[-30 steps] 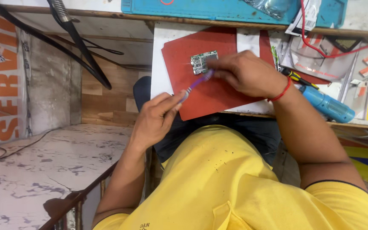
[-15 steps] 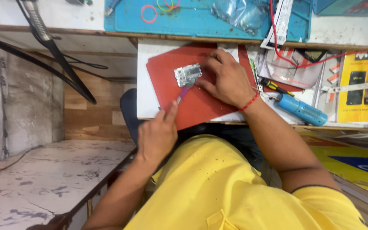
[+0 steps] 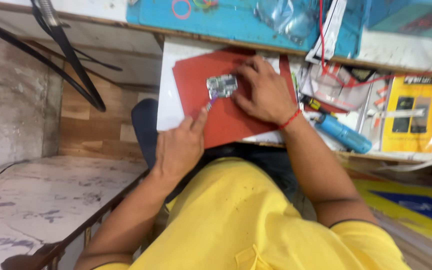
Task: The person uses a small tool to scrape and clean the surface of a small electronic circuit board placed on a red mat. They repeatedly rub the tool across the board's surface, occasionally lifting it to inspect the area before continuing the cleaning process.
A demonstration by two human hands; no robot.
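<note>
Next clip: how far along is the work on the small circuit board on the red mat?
Done: the bare circuit board lies out on the red mat. In hand: the right hand steadies its edge while the left hand puts a thin purple tool to it. Left: the board shows no casing around it; what the tool has done is too small to tell.

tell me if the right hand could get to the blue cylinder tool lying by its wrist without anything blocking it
Probably yes. The right hand rests on the red mat, pinning the small circuit board, and the blue cylinder tool lies uncovered just beyond its wrist. Only loose clutter sits near it; the hand would have to release the board first.
</note>
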